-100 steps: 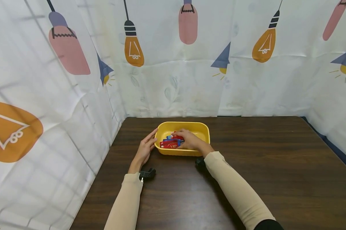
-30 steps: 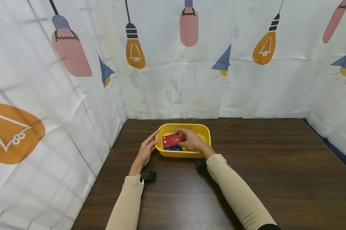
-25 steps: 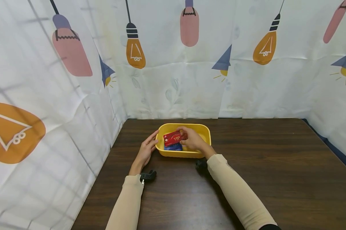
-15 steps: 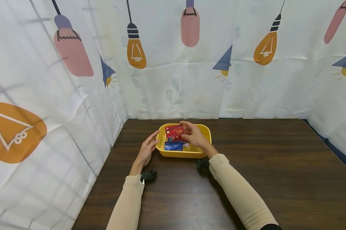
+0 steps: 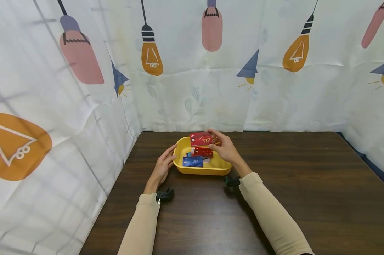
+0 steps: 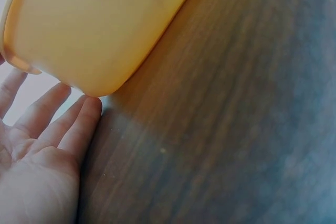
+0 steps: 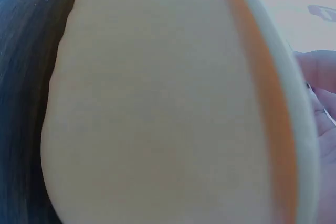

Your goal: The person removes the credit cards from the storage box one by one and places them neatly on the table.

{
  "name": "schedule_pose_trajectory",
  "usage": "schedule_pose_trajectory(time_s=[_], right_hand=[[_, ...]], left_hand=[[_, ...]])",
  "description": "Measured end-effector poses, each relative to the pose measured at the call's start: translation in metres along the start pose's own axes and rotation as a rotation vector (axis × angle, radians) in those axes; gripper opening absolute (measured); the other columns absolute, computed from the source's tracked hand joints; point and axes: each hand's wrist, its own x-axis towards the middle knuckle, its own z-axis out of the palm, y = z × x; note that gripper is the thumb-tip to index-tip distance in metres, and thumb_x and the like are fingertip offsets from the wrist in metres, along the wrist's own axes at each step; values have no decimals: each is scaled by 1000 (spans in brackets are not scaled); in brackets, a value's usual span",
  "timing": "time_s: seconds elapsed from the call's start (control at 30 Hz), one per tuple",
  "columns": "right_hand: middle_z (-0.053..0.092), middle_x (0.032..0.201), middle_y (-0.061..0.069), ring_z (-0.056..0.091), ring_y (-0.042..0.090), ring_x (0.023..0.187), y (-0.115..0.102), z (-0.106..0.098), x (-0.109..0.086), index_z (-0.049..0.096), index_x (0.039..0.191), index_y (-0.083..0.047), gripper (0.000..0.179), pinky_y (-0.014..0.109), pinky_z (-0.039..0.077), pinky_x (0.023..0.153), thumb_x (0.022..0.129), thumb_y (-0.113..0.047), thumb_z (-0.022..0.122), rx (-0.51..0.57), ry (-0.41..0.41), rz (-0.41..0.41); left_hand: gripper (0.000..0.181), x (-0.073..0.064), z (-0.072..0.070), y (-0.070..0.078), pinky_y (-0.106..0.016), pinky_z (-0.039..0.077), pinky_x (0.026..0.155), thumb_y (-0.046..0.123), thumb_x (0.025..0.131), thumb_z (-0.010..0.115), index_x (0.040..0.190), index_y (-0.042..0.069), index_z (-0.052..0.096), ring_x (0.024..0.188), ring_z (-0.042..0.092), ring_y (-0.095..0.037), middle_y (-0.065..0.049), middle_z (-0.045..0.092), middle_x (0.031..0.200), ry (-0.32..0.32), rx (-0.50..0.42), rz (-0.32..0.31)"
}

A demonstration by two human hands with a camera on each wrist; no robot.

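Near the table's point(image 5: 291, 184) far-left corner, a blue card point(image 5: 192, 162) and a red card point(image 5: 203, 152), both marked "VIP", are contained in a yellow tray point(image 5: 202, 171) touched by the left hand point(image 5: 161, 166), fingers spread; above, a raised "VIP" card point(image 5: 200, 139) is pinched by the right hand point(image 5: 227, 149).

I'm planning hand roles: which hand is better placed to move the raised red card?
Probably the right hand: it pinches the raised red card by its edge, while the left hand only touches the yellow tray.

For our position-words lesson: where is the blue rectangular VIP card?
In the head view, the blue card lies front left inside the yellow rounded tub, in front of the lower red card.
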Motion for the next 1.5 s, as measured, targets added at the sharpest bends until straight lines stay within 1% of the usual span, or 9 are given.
schedule_pose_trajectory(time_s=[0.1, 0.23, 0.43, 0.57, 0.83, 1.03, 1.17, 1.3, 1.5], right_hand=[[56, 126, 17, 58, 32, 108, -2, -7, -4, 46, 155, -14, 61, 34, 55, 90, 98, -3, 64, 2, 11, 9], [56, 125, 16, 58, 31, 109, -2, -17, -11, 47, 155, -18, 61, 31, 56, 89, 98, -3, 63, -1, 24, 39], [56, 124, 14, 57, 30, 110, -2, -30, -20, 46, 155, -16, 60, 26, 57, 88, 98, -3, 63, -6, 34, 86], [56, 124, 17, 56, 32, 110, -1, -39, -24, 45, 155, -12, 60, 24, 56, 87, 98, -1, 62, -7, 35, 80], [57, 122, 19, 58, 28, 107, 5, -57, -31, 46, 155, -14, 60, 19, 53, 87, 99, -4, 63, -38, 52, 63], [56, 124, 21, 57, 25, 105, 11, -73, -36, 43, 156, -11, 60, 19, 55, 83, 99, -3, 62, -4, 51, 45], [55, 129, 23, 55, 25, 106, 14, -82, -39, 43, 157, -14, 61, 17, 53, 83, 100, -4, 62, 12, 42, 64], [54, 130, 22, 55, 23, 105, 19, -91, -41, 42, 157, -13, 62, 17, 53, 83, 100, -5, 62, 11, 40, 79], [56, 127, 15, 55, 17, 102, 23, -105, -45, 41, 157, -10, 63, 16, 54, 83, 99, -4, 63, 36, 66, 99]], left_hand=[[50, 0, 0, 0, -45, 37, 119, 14, 108, 46, 158, 15, 41, 155, 31, -22, -6, 32, 167, 0, 6, 0], [50, 0, 0, 0, -43, 39, 118, 14, 108, 46, 157, 15, 41, 155, 31, -22, -6, 32, 167, -1, 4, -4], [50, 0, 0, 1, -47, 34, 121, 13, 108, 46, 158, 14, 41, 156, 27, -21, -5, 30, 168, 0, -3, -3], [51, 0, 0, 1, -47, 33, 121, 12, 108, 46, 158, 14, 41, 157, 27, -20, -4, 29, 169, 1, -5, -2], [51, 0, -1, 2, -40, 38, 119, 13, 108, 46, 158, 15, 40, 157, 25, -19, -3, 28, 169, -7, -2, 0], [51, -2, 0, 1, -45, 34, 120, 12, 108, 46, 158, 14, 39, 158, 24, -19, -3, 27, 170, -9, -5, 2], [51, -2, 0, 0, -41, 37, 118, 11, 107, 46, 158, 13, 40, 157, 25, -20, -4, 28, 169, -4, -19, 2], [52, -2, -1, -1, -36, 41, 116, 10, 107, 47, 158, 12, 40, 156, 27, -20, -4, 28, 169, -7, -26, 6], [52, -1, -1, -1, -39, 40, 116, 9, 107, 47, 159, 12, 39, 157, 26, -22, -4, 27, 170, -8, -26, 9]])
